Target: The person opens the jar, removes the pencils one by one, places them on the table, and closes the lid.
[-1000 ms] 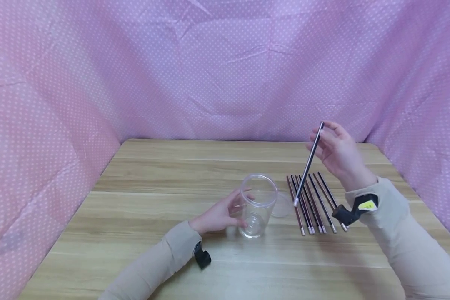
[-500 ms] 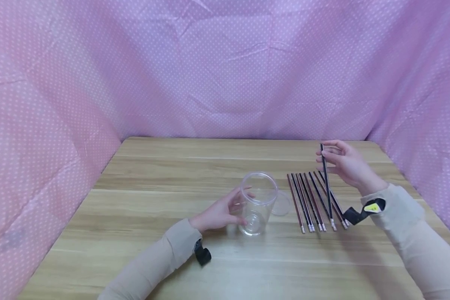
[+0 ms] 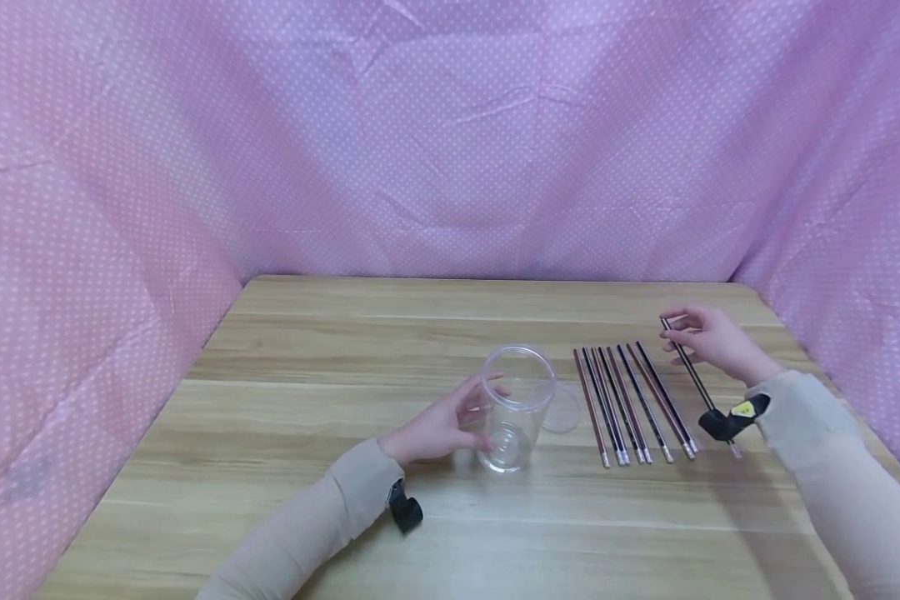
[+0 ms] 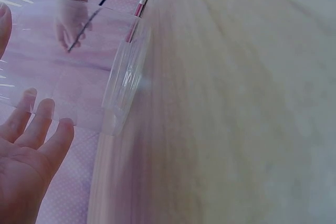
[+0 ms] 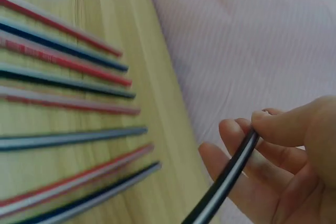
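My left hand (image 3: 446, 427) holds a clear plastic cup (image 3: 527, 429) that stands upright on the table; thumb and fingers lie on opposite sides of its wall. In the left wrist view the cup (image 4: 79, 72) is see-through, and its base shows near the wood. My right hand (image 3: 722, 343) pinches a dark striped pencil (image 3: 692, 373) near its far end, right of the pencil row. Its white eraser end slants down toward the front, partly hidden behind the wrist camera. Several red and dark pencils (image 3: 645, 405) lie side by side between cup and right hand.
A clear round lid (image 3: 567, 410) lies on the wooden table (image 3: 330, 358) between the cup and the pencil row. Pink dotted cloth (image 3: 450, 150) hangs behind the table and at both sides. Each wrist carries a small black camera (image 3: 723, 423).
My right hand has carried the pencil rightward and lower, from over the row to its right side, and the pencil's lean has reversed. The left hand and cup have stayed put.
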A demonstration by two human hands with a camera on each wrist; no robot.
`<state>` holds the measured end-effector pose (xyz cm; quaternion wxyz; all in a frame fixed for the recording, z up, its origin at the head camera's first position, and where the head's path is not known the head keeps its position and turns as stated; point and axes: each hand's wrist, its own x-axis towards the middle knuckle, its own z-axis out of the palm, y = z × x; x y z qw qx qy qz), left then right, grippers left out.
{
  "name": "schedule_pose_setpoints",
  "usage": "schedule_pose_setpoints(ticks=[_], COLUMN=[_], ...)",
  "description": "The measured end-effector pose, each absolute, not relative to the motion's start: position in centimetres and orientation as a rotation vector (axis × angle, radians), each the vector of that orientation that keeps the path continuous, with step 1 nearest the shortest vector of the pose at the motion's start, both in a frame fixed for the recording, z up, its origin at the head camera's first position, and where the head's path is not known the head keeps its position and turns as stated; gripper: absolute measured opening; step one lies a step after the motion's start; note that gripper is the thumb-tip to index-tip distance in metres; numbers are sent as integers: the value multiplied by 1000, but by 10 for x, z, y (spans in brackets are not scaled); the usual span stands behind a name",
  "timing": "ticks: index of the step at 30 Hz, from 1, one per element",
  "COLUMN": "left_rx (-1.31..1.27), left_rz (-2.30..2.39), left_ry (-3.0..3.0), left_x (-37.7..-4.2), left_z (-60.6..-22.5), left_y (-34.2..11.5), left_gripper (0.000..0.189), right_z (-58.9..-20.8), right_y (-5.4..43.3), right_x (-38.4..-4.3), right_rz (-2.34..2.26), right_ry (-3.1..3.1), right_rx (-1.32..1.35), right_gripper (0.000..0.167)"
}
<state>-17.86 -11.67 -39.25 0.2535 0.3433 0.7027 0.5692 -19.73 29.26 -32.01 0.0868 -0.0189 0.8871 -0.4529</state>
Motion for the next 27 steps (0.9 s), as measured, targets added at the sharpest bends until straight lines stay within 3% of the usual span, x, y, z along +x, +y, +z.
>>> schedule_pose_setpoints(ticks=[15,27], left_rx=[942,929], left_rz=[1560,1579], left_ry=[1879,1853], left_x=[-176,-174], left_z=[-391,-392], left_y=[-114,-116], left_gripper=[90,92], right_z=[-353,-367], right_y=[324,315], right_x=[-211,-212], right_rz=[-1071,-1021], right_ry=[2760,2839], right_rx=[-37,-24], right_gripper=[38,38])
